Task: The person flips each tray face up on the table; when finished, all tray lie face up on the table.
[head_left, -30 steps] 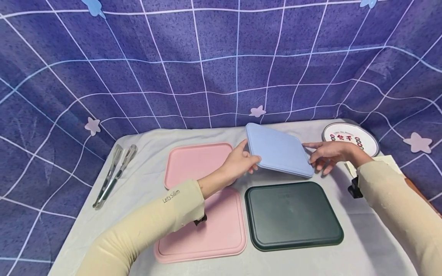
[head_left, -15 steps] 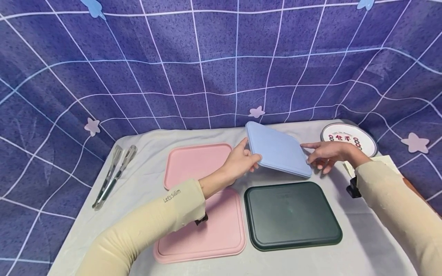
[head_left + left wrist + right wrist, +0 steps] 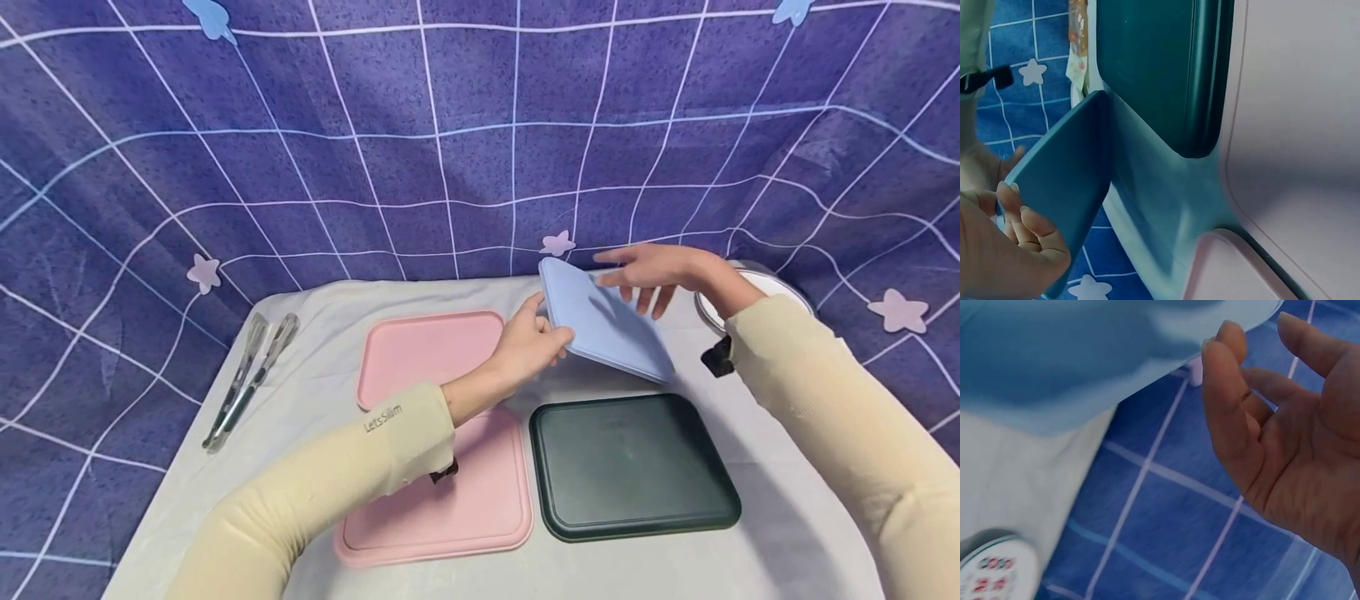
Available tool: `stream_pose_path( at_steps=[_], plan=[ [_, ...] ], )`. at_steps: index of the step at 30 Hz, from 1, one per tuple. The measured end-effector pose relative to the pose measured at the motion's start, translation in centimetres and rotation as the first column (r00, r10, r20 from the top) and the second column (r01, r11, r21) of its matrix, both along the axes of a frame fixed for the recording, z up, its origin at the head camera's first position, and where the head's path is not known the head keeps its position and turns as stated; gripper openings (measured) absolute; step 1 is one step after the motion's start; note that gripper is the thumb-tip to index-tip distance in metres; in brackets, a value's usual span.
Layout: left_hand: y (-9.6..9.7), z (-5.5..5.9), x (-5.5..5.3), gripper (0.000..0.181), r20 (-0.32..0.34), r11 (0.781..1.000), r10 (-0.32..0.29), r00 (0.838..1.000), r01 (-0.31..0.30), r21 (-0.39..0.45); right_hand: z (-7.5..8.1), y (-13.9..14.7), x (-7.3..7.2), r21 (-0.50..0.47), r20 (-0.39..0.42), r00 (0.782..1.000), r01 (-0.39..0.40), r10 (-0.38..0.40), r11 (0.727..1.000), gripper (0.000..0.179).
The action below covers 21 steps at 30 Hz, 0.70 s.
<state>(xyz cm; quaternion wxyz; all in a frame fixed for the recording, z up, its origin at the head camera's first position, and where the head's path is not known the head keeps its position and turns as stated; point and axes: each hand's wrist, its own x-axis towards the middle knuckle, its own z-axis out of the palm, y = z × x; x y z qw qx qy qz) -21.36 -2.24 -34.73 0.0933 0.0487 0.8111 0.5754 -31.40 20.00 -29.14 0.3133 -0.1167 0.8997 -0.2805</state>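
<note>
A light blue tray (image 3: 618, 333) with rounded corners is held tilted, its left side raised off the white cloth. My left hand (image 3: 525, 343) pinches its left edge, thumb on the upper face and fingers behind. In the left wrist view the same tray (image 3: 1069, 165) slants away from the curled fingers. My right hand (image 3: 652, 268) hovers over the tray's far right part, holding nothing, its fingers loosely bent and spread. The right wrist view shows that hand (image 3: 1272, 440) with its fingertips near the tray's edge.
A dark green tray (image 3: 633, 467) lies in front of the blue one. Two pink trays (image 3: 431, 350) lie to the left, partly under my left arm. Metal tongs (image 3: 247, 383) rest at far left. A white round item with red print (image 3: 997, 575) is at back right, behind my right forearm.
My right hand has left the blue tray's right edge and moved up and left over its far side. My left hand keeps its hold; the tray has tilted slightly more.
</note>
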Motion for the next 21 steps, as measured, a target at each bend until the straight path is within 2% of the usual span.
stream_pose_path(
  at_steps=[5, 13, 21],
  plan=[
    [0.4, 0.4, 0.1, 0.077, -0.025, 0.999, 0.020, 1.000, -0.020, -0.031, 1.8, -3.2, 0.0, 0.045, -0.023, 1.000, -0.019, 0.020, 0.999, 0.075],
    [0.8, 0.6, 0.2, 0.071, -0.078, 0.993, 0.056, 0.995, -0.064, -0.097, 3.0, -7.2, -0.3, 0.170, -0.037, 0.998, -0.050, 0.057, 0.984, 0.078],
    [1.0, 1.0, 0.5, 0.067, -0.105, 0.985, 0.086, 0.991, -0.101, -0.140, 4.1, -9.3, -0.5, 0.276, 0.018, 0.996, -0.087, 0.085, 0.957, 0.084]
  ],
)
